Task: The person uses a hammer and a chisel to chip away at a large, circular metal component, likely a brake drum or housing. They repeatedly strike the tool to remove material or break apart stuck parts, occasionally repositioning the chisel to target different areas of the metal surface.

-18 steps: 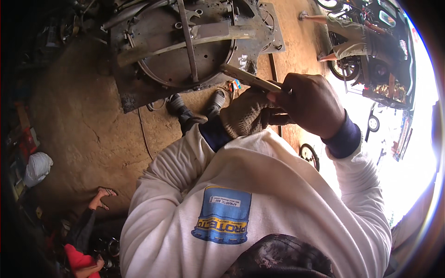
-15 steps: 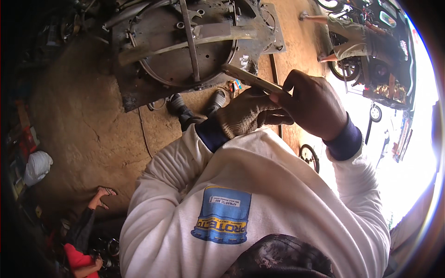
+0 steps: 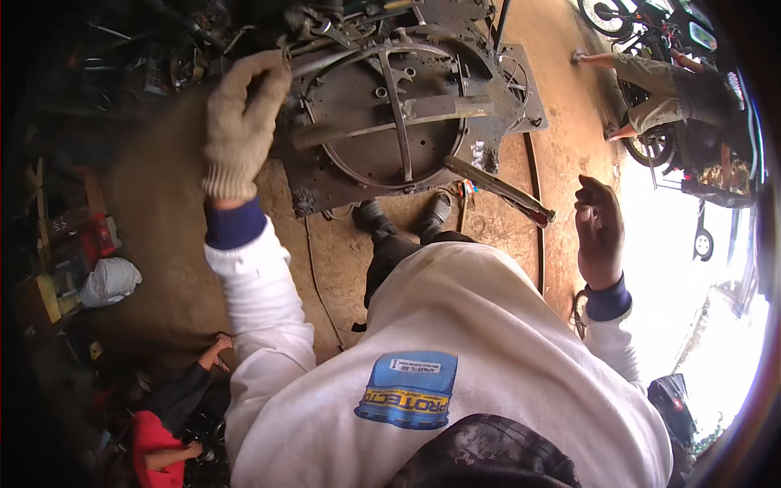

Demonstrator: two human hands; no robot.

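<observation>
My left hand, in a knitted work glove, reaches over the left edge of the metal worktable. Its fingers are stretched forward and slightly bent, near the end of a metal rod and some dark tools; I see nothing held in it. My right hand is bare and raised to the right of the table, its fingers loosely curled and apart, holding nothing. Between the hands, a long slim metal tool with two bars juts out from the table's near right corner. A round metal hoop with a crossing flat bar lies on the table.
Spanners and other tools crowd the table's far side. A cable runs along the dirt floor. A person in shorts stands by motorcycles at the right; one in red is at lower left. A white sack lies left.
My hands have parted: the left has moved out to the table's left side, the right has let go of the long metal tool and drawn back right. The view has shifted.
</observation>
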